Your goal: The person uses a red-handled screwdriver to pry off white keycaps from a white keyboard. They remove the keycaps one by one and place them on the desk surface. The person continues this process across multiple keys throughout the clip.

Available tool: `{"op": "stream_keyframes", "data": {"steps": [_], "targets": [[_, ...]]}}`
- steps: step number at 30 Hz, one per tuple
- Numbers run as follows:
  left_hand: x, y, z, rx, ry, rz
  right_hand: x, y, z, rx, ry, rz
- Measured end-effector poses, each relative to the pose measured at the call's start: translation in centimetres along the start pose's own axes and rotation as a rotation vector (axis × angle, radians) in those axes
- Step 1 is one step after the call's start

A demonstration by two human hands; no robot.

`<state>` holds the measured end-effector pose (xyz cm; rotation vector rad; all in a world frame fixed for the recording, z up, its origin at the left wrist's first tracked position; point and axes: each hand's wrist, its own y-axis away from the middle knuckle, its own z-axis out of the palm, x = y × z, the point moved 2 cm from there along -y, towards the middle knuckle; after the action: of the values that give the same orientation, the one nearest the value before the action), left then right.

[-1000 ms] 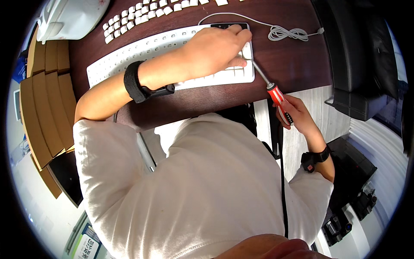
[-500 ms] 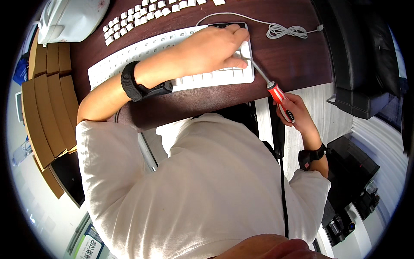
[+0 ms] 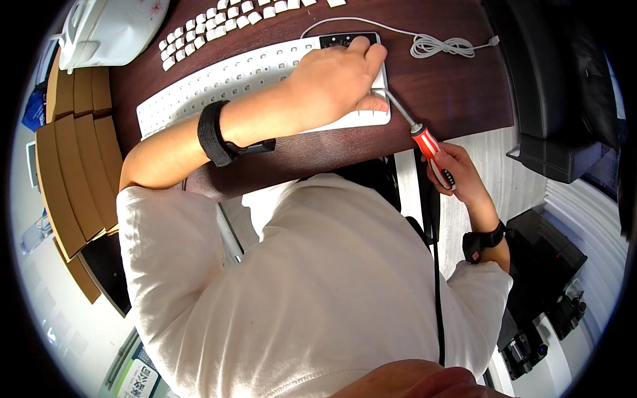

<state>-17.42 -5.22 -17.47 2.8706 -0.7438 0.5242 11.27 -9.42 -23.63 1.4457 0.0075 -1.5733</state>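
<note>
Keyboard [image 3: 219,83], white and stripped of keys, lies across the dark counter [image 3: 458,86]. The left hand [image 3: 335,79] presses flat on its right end, fingers curled over the far edge near a black panel. The right hand [image 3: 458,174] sits off the counter's near edge, clenched round the red handle of a screwdriver [image 3: 424,142] whose shaft slants up to the keyboard's right corner beside the left thumb. Loose keycaps [image 3: 219,20] lie beyond, a coiled cable [image 3: 438,45] to the right.

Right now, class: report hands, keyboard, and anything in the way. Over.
Left hand flat on the white keyboard, pinning its right end. Right hand grips the red-handled screwdriver, tip at the keyboard's right edge. Coiled cable lies nearby, apart.
</note>
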Motion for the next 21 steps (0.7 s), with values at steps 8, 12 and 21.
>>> {"op": "stream_keyframes", "data": {"steps": [8,12,21], "targets": [[-0.4,0.1,0.1,-0.013,0.013,0.018,-0.8,-0.1,-1.2,0.045,-0.074,0.075],[-0.3,0.1,-0.1,-0.033,0.038,0.008,-1.1,0.2,-1.3,0.146,-0.317,0.202],[-0.3,0.1,-0.1,-0.016,0.039,-0.005,-2.4,-0.6,-2.5,-0.081,-0.041,0.108]]}}
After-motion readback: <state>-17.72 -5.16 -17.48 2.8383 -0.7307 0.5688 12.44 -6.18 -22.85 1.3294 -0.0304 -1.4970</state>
